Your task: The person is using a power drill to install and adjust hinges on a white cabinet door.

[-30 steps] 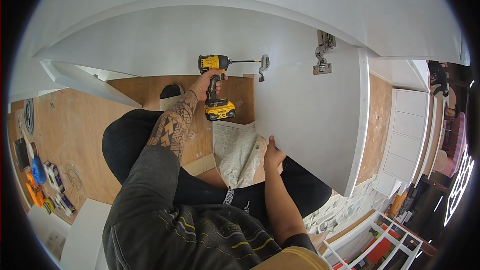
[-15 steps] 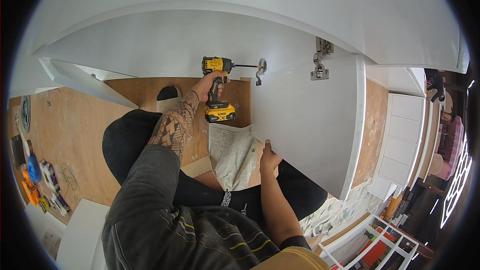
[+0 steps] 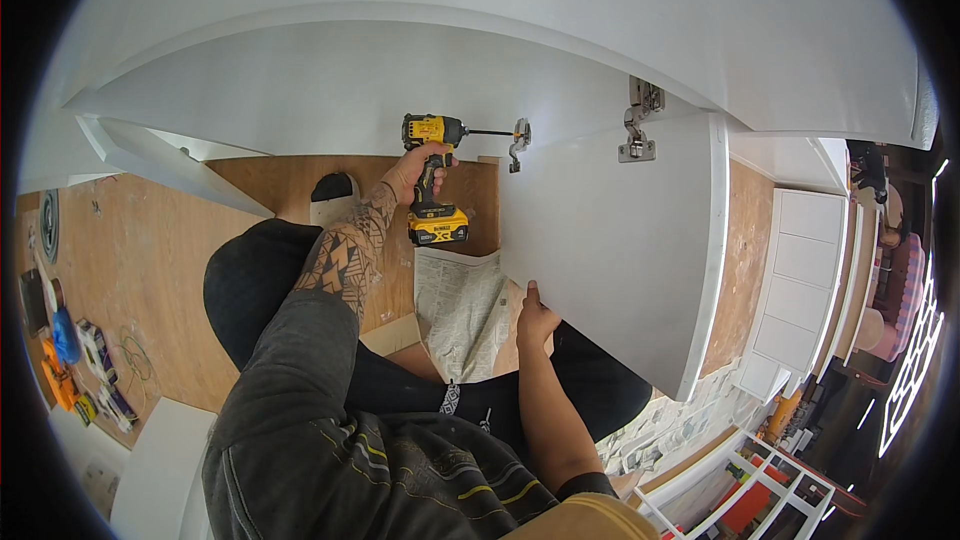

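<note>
Gripping a lettered yellow driver (image 3: 426, 195)

1 power drill (image 3: 425, 188), 1 long bit (image 3: 488, 132). 2 metal hinges (image 3: 519, 147) (image 3: 637, 137). 2 hands: left hand (image 3: 408, 176), right hand (image 3: 537, 324). 1 blue bundle (image 3: 65, 338). Drawer fronts (image 3: 801, 262) far right: maybe 4 or 5, view's warped there.

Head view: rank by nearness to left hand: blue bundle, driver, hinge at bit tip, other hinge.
1. Driver: held in left hand.
2. Hinge at bit tip: right of the driver.
3. Other hinge: farther right.
4. Blue bundle: far left.
</note>
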Demonstrator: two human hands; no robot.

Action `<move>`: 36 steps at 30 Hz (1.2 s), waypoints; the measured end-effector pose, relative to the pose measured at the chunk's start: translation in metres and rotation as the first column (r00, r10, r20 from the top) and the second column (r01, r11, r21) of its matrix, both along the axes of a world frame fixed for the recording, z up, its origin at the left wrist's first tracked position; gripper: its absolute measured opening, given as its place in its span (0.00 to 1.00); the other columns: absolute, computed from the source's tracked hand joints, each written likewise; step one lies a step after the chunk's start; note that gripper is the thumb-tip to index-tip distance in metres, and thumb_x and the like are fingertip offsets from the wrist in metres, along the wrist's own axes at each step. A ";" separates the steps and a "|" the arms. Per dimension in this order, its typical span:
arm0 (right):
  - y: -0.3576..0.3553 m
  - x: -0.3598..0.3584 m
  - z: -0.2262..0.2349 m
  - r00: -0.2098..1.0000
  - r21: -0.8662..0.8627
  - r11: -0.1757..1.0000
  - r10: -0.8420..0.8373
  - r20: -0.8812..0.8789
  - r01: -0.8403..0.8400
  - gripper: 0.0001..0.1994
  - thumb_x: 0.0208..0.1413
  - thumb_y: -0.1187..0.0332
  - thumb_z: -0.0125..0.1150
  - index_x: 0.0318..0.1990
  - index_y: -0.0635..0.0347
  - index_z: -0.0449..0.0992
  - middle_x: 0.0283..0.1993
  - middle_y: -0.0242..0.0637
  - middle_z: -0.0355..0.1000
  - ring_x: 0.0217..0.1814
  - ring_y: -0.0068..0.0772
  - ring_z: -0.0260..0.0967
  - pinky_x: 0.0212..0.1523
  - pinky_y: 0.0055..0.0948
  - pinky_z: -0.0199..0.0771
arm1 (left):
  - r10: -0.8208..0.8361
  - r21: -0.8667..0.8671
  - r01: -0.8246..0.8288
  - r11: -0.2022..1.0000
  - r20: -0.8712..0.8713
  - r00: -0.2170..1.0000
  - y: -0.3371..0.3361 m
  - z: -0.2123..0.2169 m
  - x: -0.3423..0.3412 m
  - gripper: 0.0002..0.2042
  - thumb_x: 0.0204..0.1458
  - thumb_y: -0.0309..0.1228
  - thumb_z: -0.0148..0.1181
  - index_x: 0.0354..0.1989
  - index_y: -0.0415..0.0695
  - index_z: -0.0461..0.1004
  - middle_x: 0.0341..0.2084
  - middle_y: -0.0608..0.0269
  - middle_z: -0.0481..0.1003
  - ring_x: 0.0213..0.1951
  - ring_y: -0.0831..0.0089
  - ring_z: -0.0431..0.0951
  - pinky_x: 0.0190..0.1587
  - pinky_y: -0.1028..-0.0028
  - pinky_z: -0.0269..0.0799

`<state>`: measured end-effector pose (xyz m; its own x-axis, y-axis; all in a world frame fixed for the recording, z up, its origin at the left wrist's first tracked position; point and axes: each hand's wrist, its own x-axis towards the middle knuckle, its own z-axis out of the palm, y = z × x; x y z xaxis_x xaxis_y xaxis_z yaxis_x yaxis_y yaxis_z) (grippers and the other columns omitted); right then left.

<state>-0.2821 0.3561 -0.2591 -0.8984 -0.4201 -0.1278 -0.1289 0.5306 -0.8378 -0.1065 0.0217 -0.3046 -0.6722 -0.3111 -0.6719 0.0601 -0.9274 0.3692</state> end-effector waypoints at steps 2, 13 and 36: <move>-0.003 0.000 0.003 1.000 0.003 1.000 -0.004 0.007 0.004 0.17 0.60 0.78 0.68 0.55 0.76 0.74 0.52 0.44 0.77 0.49 0.35 0.74 0.51 0.33 0.74 | -0.001 0.002 0.001 1.000 -0.006 1.000 -0.002 0.001 -0.001 0.18 0.57 0.49 0.65 0.40 0.45 0.79 0.17 0.74 0.71 0.18 0.81 0.68 0.26 0.75 0.68; 0.007 -0.010 -0.025 1.000 -0.020 1.000 0.011 -0.015 -0.011 0.10 0.61 0.80 0.66 0.48 0.72 0.74 0.39 0.33 0.72 0.31 0.21 0.64 0.30 0.26 0.66 | 0.007 -0.006 -0.007 1.000 -0.003 1.000 -0.002 0.002 -0.002 0.17 0.56 0.48 0.66 0.40 0.46 0.79 0.16 0.75 0.70 0.18 0.81 0.68 0.25 0.76 0.68; 0.014 -0.009 -0.031 0.998 0.022 1.000 -0.012 -0.057 0.013 0.07 0.61 0.79 0.67 0.43 0.70 0.75 0.34 0.32 0.72 0.29 0.23 0.64 0.30 0.28 0.67 | 0.007 -0.035 -0.006 0.999 0.041 0.999 -0.002 0.001 -0.014 0.15 0.57 0.47 0.65 0.32 0.47 0.75 0.15 0.75 0.68 0.17 0.79 0.68 0.24 0.75 0.70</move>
